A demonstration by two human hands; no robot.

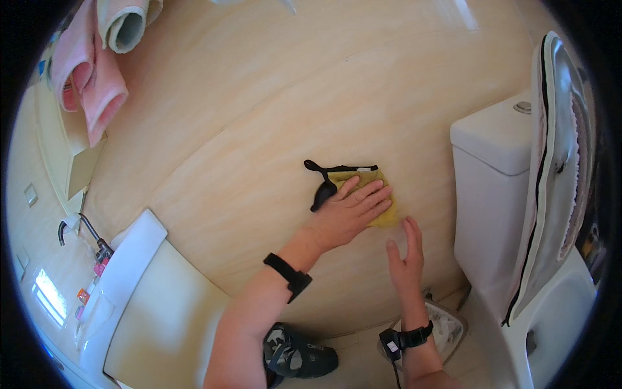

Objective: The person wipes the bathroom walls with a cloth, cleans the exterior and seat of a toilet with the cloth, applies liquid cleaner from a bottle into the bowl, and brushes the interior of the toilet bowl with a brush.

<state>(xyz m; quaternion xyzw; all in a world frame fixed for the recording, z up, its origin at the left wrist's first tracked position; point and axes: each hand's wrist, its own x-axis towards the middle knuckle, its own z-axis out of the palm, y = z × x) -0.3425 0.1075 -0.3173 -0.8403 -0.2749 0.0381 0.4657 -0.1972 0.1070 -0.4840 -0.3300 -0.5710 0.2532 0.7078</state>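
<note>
My left hand (346, 214) lies flat over a yellow cloth (387, 217) and presses it against the beige marbled wall (259, 129), its fingers stretched out. Black trim (350, 168) with a loop runs along the cloth's upper edge, and a dark flap hangs beside the thumb side of the hand. Much of the cloth is hidden under my palm. Just to the lower right, my right hand (408, 259) is raised with thumb and fingers apart, holding nothing. Each wrist wears a black strap.
On the right stands a white toilet tank (489, 155), with the toilet's padded cover (541, 181) upright before it. Below my right forearm is a waste bin (447, 330). A washbasin (139, 246) with a tap (100, 243) is at left; pink towels (91, 78) hang upper left. A dark shoe (301, 353) shows below.
</note>
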